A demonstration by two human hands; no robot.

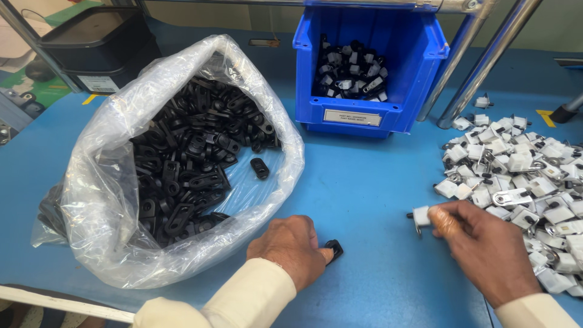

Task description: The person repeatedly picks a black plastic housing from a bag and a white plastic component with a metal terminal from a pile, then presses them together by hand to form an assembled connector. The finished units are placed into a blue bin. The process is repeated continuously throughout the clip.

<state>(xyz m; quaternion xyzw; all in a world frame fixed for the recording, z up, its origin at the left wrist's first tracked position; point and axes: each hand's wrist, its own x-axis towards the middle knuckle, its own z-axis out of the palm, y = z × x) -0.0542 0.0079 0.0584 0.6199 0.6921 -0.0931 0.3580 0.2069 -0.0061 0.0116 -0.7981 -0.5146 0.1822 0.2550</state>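
Note:
My left hand (294,248) rests on the blue table, its fingertips pinching a small black plastic clip (333,248) against the surface. My right hand (486,249) holds a small white plastic part with a metal piece (420,216) between thumb and fingers, just above the table. The two hands are about a hand's width apart. A clear plastic bag (109,200) full of black clips (188,158) lies open to the left of my left hand. A heap of white-and-metal parts (522,170) spreads on the table beside my right hand.
A blue bin (425,67) at the back middle holds several assembled black-and-white parts (352,73). Two slanted metal poles (480,61) rise behind the white heap. A black tray (97,42) stands at the back left. The table's front edge (67,304) runs under the bag.

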